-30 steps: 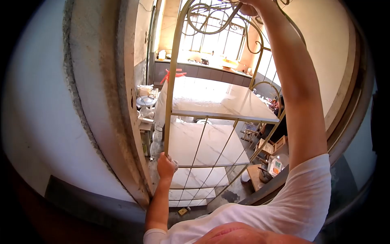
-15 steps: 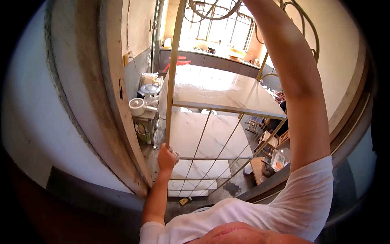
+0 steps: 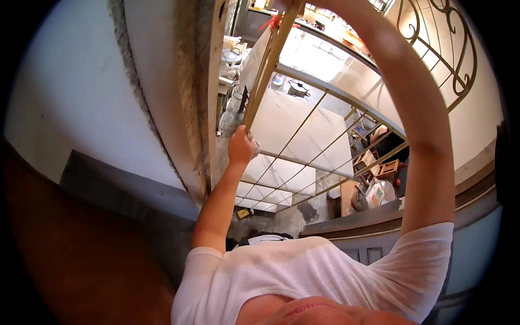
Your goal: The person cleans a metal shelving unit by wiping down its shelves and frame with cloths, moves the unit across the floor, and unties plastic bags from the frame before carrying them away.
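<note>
A tall gold metal rack stands before me, with white marbled shelves [image 3: 300, 122] and thin crossed bars on its side. My left hand [image 3: 241, 145] is closed round the rack's left post [image 3: 269, 70], low down. A bunched, pale grey cloth [image 3: 254, 146] shows between this hand and the post. My right arm reaches up and bends over to the left. At the top edge, my right hand [image 3: 286, 5] lies at the upper part of the same post; it is blurred and partly cut off, so its fingers cannot be made out.
Left is a rough door frame [image 3: 192, 81]. Behind the rack are a lidded pot [image 3: 298, 88] and a counter below a window. On the right are curled metalwork [image 3: 460, 81], a wooden stool [image 3: 388, 169] and a clear plastic bag [image 3: 379, 192]. A yellow packet [image 3: 243, 213] lies on the floor.
The rack now leans to the right in view, and the view has tilted downward. My right hand has come into sight at the top post. My left hand keeps its grip.
</note>
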Available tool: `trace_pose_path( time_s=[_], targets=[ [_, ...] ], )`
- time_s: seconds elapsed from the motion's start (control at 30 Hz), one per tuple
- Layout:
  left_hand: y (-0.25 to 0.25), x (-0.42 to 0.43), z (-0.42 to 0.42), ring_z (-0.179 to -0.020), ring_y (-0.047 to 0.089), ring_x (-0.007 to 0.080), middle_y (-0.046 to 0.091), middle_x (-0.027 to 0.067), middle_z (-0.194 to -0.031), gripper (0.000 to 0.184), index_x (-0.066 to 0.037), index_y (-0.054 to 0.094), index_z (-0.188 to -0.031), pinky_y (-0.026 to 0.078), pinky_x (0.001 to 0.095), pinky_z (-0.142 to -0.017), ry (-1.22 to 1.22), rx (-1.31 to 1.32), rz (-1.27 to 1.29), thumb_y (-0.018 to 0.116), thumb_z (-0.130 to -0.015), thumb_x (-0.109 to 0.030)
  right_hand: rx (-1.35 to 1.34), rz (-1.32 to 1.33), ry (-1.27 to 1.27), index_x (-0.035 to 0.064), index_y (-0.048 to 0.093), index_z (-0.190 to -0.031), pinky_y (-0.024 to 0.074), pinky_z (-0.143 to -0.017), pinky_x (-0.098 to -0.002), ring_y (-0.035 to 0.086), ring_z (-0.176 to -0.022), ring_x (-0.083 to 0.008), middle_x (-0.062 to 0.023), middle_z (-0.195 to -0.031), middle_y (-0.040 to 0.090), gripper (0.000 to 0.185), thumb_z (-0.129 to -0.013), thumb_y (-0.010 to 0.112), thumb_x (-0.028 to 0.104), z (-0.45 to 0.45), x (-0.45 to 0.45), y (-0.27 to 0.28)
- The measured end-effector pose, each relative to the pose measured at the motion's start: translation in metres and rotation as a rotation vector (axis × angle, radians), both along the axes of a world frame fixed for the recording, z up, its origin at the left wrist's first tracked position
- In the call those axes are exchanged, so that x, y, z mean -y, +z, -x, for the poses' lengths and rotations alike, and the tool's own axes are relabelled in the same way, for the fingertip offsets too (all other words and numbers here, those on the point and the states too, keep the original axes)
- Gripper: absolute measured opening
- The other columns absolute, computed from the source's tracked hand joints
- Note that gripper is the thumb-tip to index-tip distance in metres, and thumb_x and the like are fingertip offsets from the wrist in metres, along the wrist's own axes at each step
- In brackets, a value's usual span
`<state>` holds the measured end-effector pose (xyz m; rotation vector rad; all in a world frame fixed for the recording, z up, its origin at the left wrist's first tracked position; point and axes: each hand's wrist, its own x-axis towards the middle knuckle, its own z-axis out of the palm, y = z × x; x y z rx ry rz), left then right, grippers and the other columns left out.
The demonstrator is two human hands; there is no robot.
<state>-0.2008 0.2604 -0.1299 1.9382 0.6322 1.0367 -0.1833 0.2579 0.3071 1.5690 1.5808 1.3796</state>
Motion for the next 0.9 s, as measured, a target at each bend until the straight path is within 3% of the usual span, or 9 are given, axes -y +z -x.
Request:
trace_pose_path(
  time_s=[0.1, 0.13, 0.2, 0.23, 0.33, 0.47, 0.6, 0.7, 0.9],
  targets=[
    [0.005, 0.002, 0.004, -0.076, 0.054, 0.037, 0.056, 0.0145, -0.076, 0.019, -0.007, 0.049, -0.089, 0.042, 0.0469, -0.065, -0.028, 0.044, 0.009, 0.056, -0.071, -0.005, -0.106, 0.129, 0.04, 0.0099, 0.06, -0.058, 0.0449, -0.058, -0.0398, 0.061, -0.06, -0.0255, -0.0073, -0.058, 0.059, 0.01, -0.062, 0.057, 0.018, -0.005, 0.008, -0.065],
    [0.004, 0.001, 0.002, -0.076, 0.054, 0.037, 0.056, 0.0145, -0.076, 0.019, -0.007, 0.049, -0.089, 0.042, 0.0469, -0.065, -0.023, 0.04, 0.015, 0.056, -0.071, -0.005, -0.124, 0.205, -0.057, 0.008, 0.058, -0.066, 0.0452, -0.064, -0.0406, 0.059, -0.066, -0.0233, -0.0075, -0.065, 0.059, 0.016, -0.074, 0.054, 0.021, -0.006, 0.008, -0.085],
    [-0.008, -0.001, -0.001, -0.077, 0.056, 0.0348, 0.058, 0.0139, -0.079, 0.015, -0.007, 0.05, -0.089, 0.044, 0.0414, -0.064, -0.002, 0.121, -0.036, 0.057, -0.077, -0.012, -0.232, 0.124, 0.052, 0.0124, 0.059, -0.071, 0.0399, -0.085, -0.0368, 0.056, -0.083, -0.019, -0.0014, -0.076, 0.058, 0.004, -0.068, 0.061, 0.013, -0.012, 0.016, -0.127],
    [-0.011, -0.002, -0.002, -0.076, 0.056, 0.0335, 0.058, 0.0127, -0.079, 0.016, -0.006, 0.051, -0.092, 0.044, 0.0398, -0.065, 0.01, 0.178, -0.05, 0.057, -0.077, -0.01, -0.129, 0.079, 0.198, 0.0142, 0.06, -0.067, 0.0407, -0.073, -0.0321, 0.059, -0.066, -0.0157, -0.001, -0.067, 0.061, 0.006, -0.071, 0.058, 0.012, -0.014, 0.015, -0.137],
    [-0.011, 0.0, 0.009, -0.08, 0.056, 0.032, 0.058, 0.0134, -0.084, 0.021, -0.006, 0.052, -0.097, 0.044, 0.038, -0.069, -0.048, 0.144, 0.033, 0.057, -0.076, -0.008, -0.266, 0.141, 0.041, 0.012, 0.062, -0.068, 0.0455, -0.068, -0.0299, 0.06, -0.069, -0.0183, -0.0029, -0.07, 0.061, 0.005, -0.07, 0.058, 0.013, -0.012, 0.014, -0.171],
    [-0.044, 0.013, 0.029, -0.089, 0.053, 0.0356, 0.057, 0.0166, -0.093, 0.033, -0.004, 0.051, -0.104, 0.042, 0.0416, -0.077, -0.025, 0.133, 0.033, 0.059, -0.073, -0.006, -0.339, 0.148, 0.067, 0.01, 0.063, -0.068, 0.047, -0.065, -0.03, 0.06, -0.071, -0.0193, -0.0036, -0.07, 0.06, 0.006, -0.069, 0.058, 0.014, -0.012, 0.02, -0.205],
    [-0.081, 0.034, 0.067, -0.089, 0.053, 0.0317, 0.056, 0.0152, -0.097, 0.03, -0.002, 0.052, -0.106, 0.043, 0.0367, -0.077, 0.058, -0.05, 0.033, 0.056, -0.077, -0.009, -0.504, 0.401, -0.033, 0.0105, 0.065, -0.069, 0.0447, -0.063, -0.0342, 0.058, -0.074, -0.0206, -0.003, -0.07, 0.059, 0.01, -0.07, 0.056, 0.015, -0.013, 0.026, -0.298],
    [-0.083, 0.048, 0.103, -0.094, 0.052, 0.0288, 0.054, 0.0145, -0.103, 0.03, -0.001, 0.052, -0.109, 0.043, 0.0348, -0.078, -0.055, -0.186, 0.181, 0.055, -0.081, -0.009, -0.614, 0.436, -0.177, 0.0121, 0.066, -0.07, 0.0401, -0.068, -0.035, 0.056, -0.075, -0.0214, -0.0029, -0.075, 0.06, 0.013, -0.072, 0.054, 0.018, -0.006, 0.032, -0.368],
    [-0.098, 0.061, 0.134, -0.094, 0.052, 0.028, 0.053, 0.0148, -0.105, 0.033, -0.001, 0.051, -0.11, 0.044, 0.0356, -0.078, -0.054, -0.235, 0.275, 0.056, -0.078, -0.006, -0.703, 0.42, 0.114, 0.0145, 0.062, -0.062, 0.0398, -0.066, -0.0308, 0.056, -0.074, -0.0191, -0.0024, -0.07, 0.057, 0.01, -0.068, 0.055, 0.016, -0.007, 0.057, -0.466]
  ],
)
